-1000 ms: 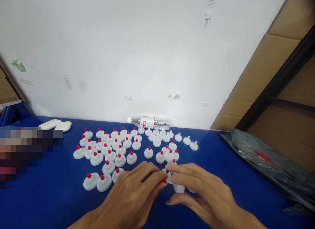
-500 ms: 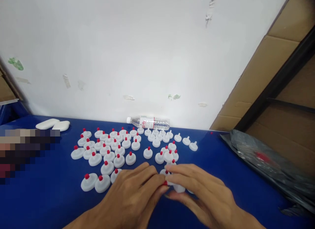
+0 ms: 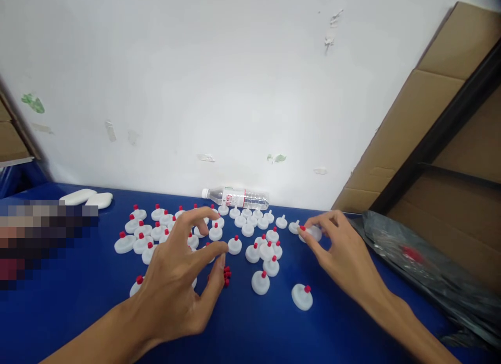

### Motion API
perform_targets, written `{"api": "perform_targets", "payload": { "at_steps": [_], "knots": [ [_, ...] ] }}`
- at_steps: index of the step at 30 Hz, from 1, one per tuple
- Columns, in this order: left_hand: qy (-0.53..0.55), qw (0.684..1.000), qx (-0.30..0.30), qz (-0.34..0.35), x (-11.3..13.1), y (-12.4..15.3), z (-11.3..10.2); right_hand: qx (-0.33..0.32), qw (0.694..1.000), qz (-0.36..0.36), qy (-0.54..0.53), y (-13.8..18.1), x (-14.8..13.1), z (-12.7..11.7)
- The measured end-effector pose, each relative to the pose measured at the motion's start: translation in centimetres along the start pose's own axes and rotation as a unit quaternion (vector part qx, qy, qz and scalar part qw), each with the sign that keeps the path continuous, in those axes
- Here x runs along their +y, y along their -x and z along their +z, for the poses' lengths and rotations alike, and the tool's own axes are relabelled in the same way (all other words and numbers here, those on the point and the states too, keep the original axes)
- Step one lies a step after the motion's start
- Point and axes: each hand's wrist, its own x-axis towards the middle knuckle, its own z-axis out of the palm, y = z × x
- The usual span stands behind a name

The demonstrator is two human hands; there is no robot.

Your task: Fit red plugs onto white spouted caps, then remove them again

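Observation:
My left hand [image 3: 183, 275] is above the blue table, its fingers spread and curved, with nothing visible between them. Beside its thumb lies a small pile of red caps [image 3: 227, 274]. My right hand [image 3: 338, 244] has its thumb and fingertips closed around a round white lid with a spout [image 3: 313, 233]. Red shows at those fingertips [image 3: 302, 228], and the fingers partly hide the lid. Between the hands stand several white lids with red tips, one of them nearer [image 3: 260, 283]. Another red-tipped lid [image 3: 302, 297] rests tilted below my right hand.
Many red-tipped lids [image 3: 124, 244] cover the left of the blue table [image 3: 250, 332]. Untipped white lids [image 3: 247, 229] sit near a lying clear bottle [image 3: 256, 199]. White oval pieces [image 3: 99, 200], a black plastic bag [image 3: 422, 265] and cardboard [image 3: 391, 140] are at the sides.
My hands were together over a white lid near the front and have parted. The right has reached forward and right to the back lids; the left has drawn left, uncovering the red caps.

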Motion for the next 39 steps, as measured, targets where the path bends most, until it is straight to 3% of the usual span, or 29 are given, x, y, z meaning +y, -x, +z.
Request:
{"api": "perform_targets", "payload": {
  "at_steps": [6, 11, 18, 24, 27, 35, 39],
  "knots": [
    [-0.019, 0.971, -0.224, 0.079, -0.5, -0.4, -0.2, -0.125, 0.991, 0.048, 0.024, 0.0, 1.0, 0.6],
    [-0.033, 0.947, -0.308, 0.079, -0.5, -0.4, -0.2, -0.179, 0.983, 0.045, 0.010, 0.1, 0.9, 0.9],
    [-0.047, 0.934, -0.340, 0.098, -1.2, -0.3, 0.1, -0.052, 0.997, 0.037, 0.035, -0.3, 2.1, 0.9],
    [-0.046, 0.926, -0.365, 0.086, -1.8, -0.4, 0.0, -0.170, 0.982, 0.077, 0.003, 0.0, 2.6, 1.8],
    [-0.037, 0.927, -0.365, 0.079, -1.9, -0.1, 0.4, -0.199, 0.976, 0.087, -0.009, 0.2, 2.1, 1.8],
    [0.025, 0.940, -0.332, 0.080, -1.7, 0.2, 0.6, -0.205, 0.976, 0.077, -0.021, 0.0, 2.1, 1.4],
    [0.060, 0.956, -0.280, 0.067, -1.5, -0.1, 0.6, -0.126, 0.990, 0.059, 0.003, 0.0, 2.4, 1.4]
  ]
}}
